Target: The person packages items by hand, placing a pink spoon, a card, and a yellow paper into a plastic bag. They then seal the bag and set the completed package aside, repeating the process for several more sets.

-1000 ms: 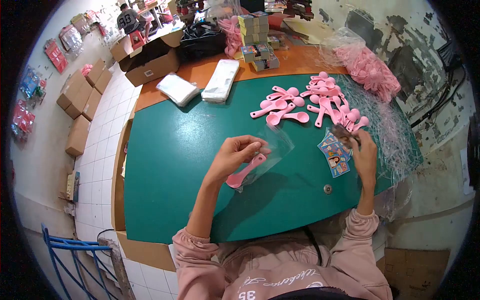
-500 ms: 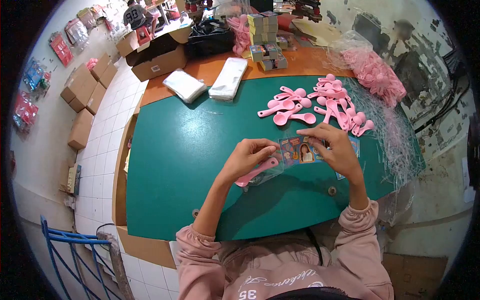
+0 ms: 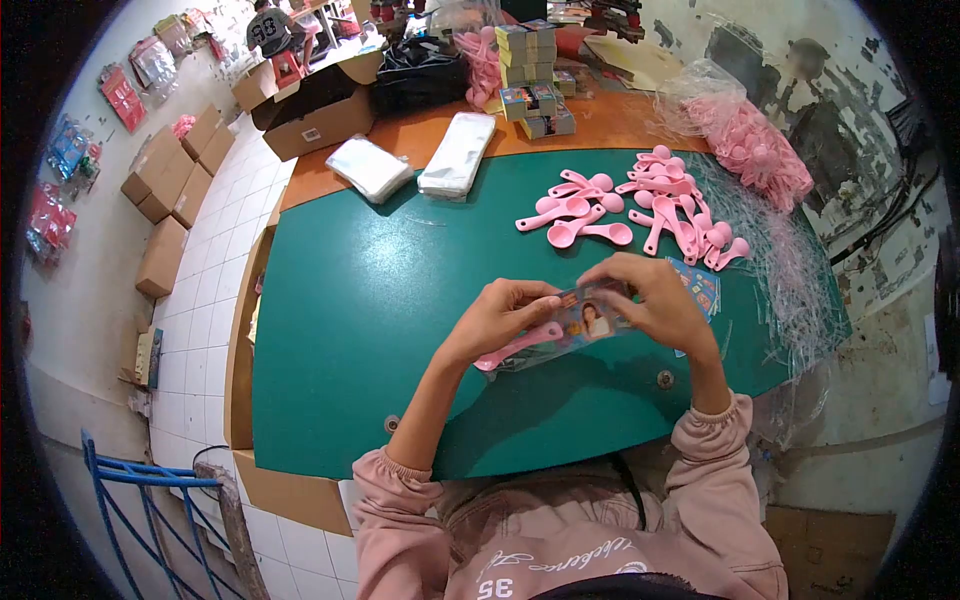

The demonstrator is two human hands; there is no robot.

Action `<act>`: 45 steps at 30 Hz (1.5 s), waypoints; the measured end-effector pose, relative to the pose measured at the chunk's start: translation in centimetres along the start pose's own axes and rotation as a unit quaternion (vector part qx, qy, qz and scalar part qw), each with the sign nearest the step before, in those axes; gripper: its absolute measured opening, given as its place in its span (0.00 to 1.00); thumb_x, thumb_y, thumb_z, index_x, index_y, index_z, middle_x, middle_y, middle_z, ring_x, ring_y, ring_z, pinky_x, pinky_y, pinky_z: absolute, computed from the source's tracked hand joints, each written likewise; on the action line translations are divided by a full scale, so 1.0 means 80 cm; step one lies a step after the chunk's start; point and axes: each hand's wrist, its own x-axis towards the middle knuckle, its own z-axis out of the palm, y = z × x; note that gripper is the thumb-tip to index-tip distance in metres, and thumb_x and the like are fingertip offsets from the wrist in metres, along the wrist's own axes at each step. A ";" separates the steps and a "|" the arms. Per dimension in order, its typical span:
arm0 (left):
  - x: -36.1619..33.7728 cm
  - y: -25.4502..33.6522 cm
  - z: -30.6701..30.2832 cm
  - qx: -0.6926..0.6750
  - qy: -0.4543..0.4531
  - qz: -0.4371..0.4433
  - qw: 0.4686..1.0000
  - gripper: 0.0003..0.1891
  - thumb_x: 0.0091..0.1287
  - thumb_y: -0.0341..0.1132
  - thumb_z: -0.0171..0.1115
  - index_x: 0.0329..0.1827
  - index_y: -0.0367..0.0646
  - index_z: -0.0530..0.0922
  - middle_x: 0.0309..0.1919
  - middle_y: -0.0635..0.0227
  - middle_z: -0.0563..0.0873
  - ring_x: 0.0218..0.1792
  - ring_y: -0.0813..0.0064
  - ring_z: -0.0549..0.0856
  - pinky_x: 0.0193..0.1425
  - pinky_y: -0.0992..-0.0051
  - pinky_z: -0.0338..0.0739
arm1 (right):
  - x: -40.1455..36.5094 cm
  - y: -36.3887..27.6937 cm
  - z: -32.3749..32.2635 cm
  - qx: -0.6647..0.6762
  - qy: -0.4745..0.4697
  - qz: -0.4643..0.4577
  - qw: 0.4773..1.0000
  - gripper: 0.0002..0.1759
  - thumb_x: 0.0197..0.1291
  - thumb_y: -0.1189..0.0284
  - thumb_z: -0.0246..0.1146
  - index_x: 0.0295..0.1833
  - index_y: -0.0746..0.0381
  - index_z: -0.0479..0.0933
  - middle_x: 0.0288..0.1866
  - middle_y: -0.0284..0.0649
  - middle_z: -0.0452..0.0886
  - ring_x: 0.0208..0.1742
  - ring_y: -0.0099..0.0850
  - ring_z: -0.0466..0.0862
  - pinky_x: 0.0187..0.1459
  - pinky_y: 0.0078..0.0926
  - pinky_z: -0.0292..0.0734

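Observation:
My left hand (image 3: 494, 318) pinches the edge of a clear plastic bag (image 3: 548, 351) low over the green table. A pink measuring spoon (image 3: 518, 346) lies inside the bag, bowl end toward the lower left. My right hand (image 3: 660, 304) grips a colourful printed card (image 3: 592, 320) showing a person's picture. The card's left part overlaps the bag's mouth beside my left fingertips. Under and behind my right hand, more printed cards (image 3: 700, 287) are spread on the table. Beyond both hands is a loose pile of pink measuring spoons (image 3: 588, 234).
Two stacks of clear bags (image 3: 457, 158) (image 3: 370, 170) lie at the table's far edge. Behind them are an open carton (image 3: 322, 125) and bundled cards (image 3: 527, 70). A bulging bag of pink spoons (image 3: 750, 150) and plastic strands (image 3: 765, 290) occupy the right side.
The printed card has moved left and tilted, overlapping the bag more. My right hand has shifted left with it, uncovering more cards behind. My left hand stays nearly in place.

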 end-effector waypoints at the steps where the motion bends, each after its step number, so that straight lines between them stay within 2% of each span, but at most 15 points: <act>1: 0.001 -0.003 0.002 -0.028 -0.012 0.043 0.999 0.13 0.68 0.36 0.53 0.45 0.33 0.78 0.34 0.71 0.82 0.34 0.86 0.77 0.38 0.82 0.74 | 0.005 -0.005 0.003 0.028 -0.048 0.049 0.997 0.11 0.53 0.73 0.61 0.42 0.63 0.77 0.33 0.42 0.78 0.33 0.34 0.78 0.36 0.27 0.71; 6: -0.005 0.009 0.001 0.032 0.028 0.041 0.998 0.15 0.67 0.35 0.53 0.54 0.37 0.74 0.29 0.71 0.82 0.31 0.83 0.78 0.37 0.78 0.75 | 0.018 0.007 0.011 0.060 -0.142 0.126 0.980 0.12 0.52 0.69 0.62 0.39 0.66 0.75 0.31 0.44 0.77 0.31 0.35 0.77 0.35 0.29 0.71; 8: -0.008 0.018 0.000 0.036 0.062 0.039 0.997 0.17 0.67 0.36 0.53 0.58 0.40 0.72 0.27 0.69 0.83 0.29 0.82 0.78 0.36 0.76 0.75 | 0.016 0.025 0.015 0.080 -0.113 -0.023 0.990 0.13 0.54 0.68 0.61 0.40 0.66 0.75 0.27 0.44 0.76 0.27 0.35 0.76 0.31 0.29 0.70; 11: -0.009 0.022 -0.002 0.185 0.091 0.003 0.978 0.21 0.68 0.38 0.52 0.63 0.47 0.67 0.25 0.65 0.83 0.29 0.76 0.81 0.37 0.71 0.76 | 0.019 0.040 0.038 0.097 -0.123 -0.088 0.984 0.12 0.53 0.69 0.60 0.39 0.66 0.77 0.23 0.42 0.75 0.23 0.36 0.74 0.28 0.30 0.69; 14: -0.011 0.005 -0.008 0.289 0.106 -0.030 0.951 0.22 0.68 0.42 0.51 0.64 0.51 0.66 0.29 0.61 0.83 0.33 0.71 0.83 0.39 0.68 0.76 | 0.029 0.034 0.034 0.092 -0.158 0.024 0.983 0.11 0.51 0.70 0.62 0.35 0.67 0.77 0.21 0.40 0.74 0.22 0.32 0.74 0.27 0.29 0.68; 17: -0.026 -0.017 -0.042 0.227 0.074 -0.010 0.971 0.24 0.67 0.39 0.55 0.65 0.47 0.64 0.34 0.62 0.84 0.36 0.71 0.84 0.39 0.71 0.77 | 0.036 0.044 0.035 0.112 -0.088 0.105 0.984 0.10 0.48 0.70 0.63 0.30 0.67 0.77 0.21 0.38 0.74 0.22 0.27 0.73 0.26 0.27 0.68; 20: -0.044 -0.028 -0.062 -0.092 0.023 -0.040 0.995 0.25 0.63 0.32 0.59 0.63 0.39 0.63 0.39 0.60 0.83 0.37 0.72 0.84 0.39 0.79 0.79 | 0.036 0.059 0.035 0.181 -0.081 0.136 0.971 0.11 0.48 0.69 0.66 0.28 0.66 0.76 0.25 0.33 0.74 0.26 0.19 0.71 0.29 0.20 0.67; 24: -0.036 -0.026 -0.059 -0.105 0.057 -0.063 0.991 0.24 0.64 0.33 0.58 0.62 0.40 0.63 0.39 0.60 0.83 0.38 0.74 0.84 0.37 0.79 0.79 | 0.029 0.041 0.034 0.338 -0.079 0.175 0.921 0.15 0.51 0.63 0.65 0.30 0.67 0.76 0.23 0.30 0.73 0.29 0.17 0.70 0.30 0.17 0.63; 29: -0.032 -0.018 -0.049 -0.039 0.012 -0.111 0.993 0.23 0.66 0.33 0.55 0.63 0.41 0.61 0.40 0.60 0.83 0.40 0.73 0.83 0.38 0.79 0.79 | 0.018 0.074 0.038 0.286 -0.146 0.201 0.925 0.14 0.51 0.65 0.65 0.30 0.67 0.76 0.24 0.29 0.73 0.26 0.19 0.69 0.29 0.17 0.64; 35: -0.023 -0.046 -0.006 -0.084 0.178 -0.008 0.980 0.26 0.71 0.39 0.46 0.68 0.47 0.47 0.47 0.54 0.79 0.47 0.67 0.81 0.46 0.73 0.79 | 0.025 0.059 0.065 0.089 0.165 0.106 0.976 0.14 0.50 0.69 0.65 0.41 0.65 0.77 0.33 0.41 0.81 0.35 0.26 0.81 0.36 0.23 0.74; 36: -0.025 -0.037 -0.003 -0.187 0.127 -0.038 0.973 0.29 0.72 0.41 0.41 0.70 0.51 0.39 0.50 0.50 0.77 0.50 0.62 0.80 0.50 0.67 0.78 | 0.025 0.039 0.060 0.162 0.097 0.117 0.975 0.18 0.49 0.70 0.65 0.47 0.64 0.76 0.45 0.46 0.80 0.45 0.31 0.81 0.43 0.25 0.76; 37: -0.027 -0.027 -0.001 -0.187 0.127 -0.037 0.973 0.29 0.72 0.41 0.41 0.70 0.51 0.39 0.50 0.50 0.77 0.50 0.62 0.80 0.50 0.67 0.78 | 0.024 0.036 0.065 0.162 0.098 0.117 0.975 0.18 0.49 0.70 0.65 0.47 0.64 0.76 0.45 0.46 0.80 0.45 0.31 0.81 0.43 0.25 0.76; 39: -0.032 -0.013 0.002 -0.375 0.087 -0.110 0.917 0.31 0.73 0.40 0.40 0.71 0.53 0.34 0.51 0.47 0.76 0.51 0.57 0.79 0.51 0.63 0.78 | 0.021 0.032 0.075 0.097 0.045 -0.054 0.993 0.19 0.49 0.71 0.65 0.48 0.63 0.75 0.50 0.47 0.76 0.49 0.35 0.79 0.49 0.29 0.74; 40: -0.035 -0.017 0.001 -0.355 0.071 -0.106 0.926 0.33 0.73 0.41 0.38 0.70 0.52 0.27 0.52 0.44 0.74 0.52 0.56 0.79 0.51 0.62 0.78 | 0.020 0.032 0.077 0.097 0.045 -0.054 0.993 0.19 0.49 0.71 0.65 0.48 0.63 0.75 0.50 0.47 0.76 0.49 0.35 0.79 0.49 0.29 0.74; 45: -0.048 -0.024 0.001 -0.254 0.087 -0.127 0.955 0.33 0.72 0.43 0.42 0.72 0.56 0.32 0.51 0.48 0.75 0.50 0.57 0.79 0.52 0.60 0.77 | 0.010 0.031 0.098 0.050 -0.020 -0.047 0.997 0.14 0.47 0.72 0.65 0.41 0.62 0.75 0.41 0.43 0.72 0.44 0.41 0.75 0.48 0.35 0.70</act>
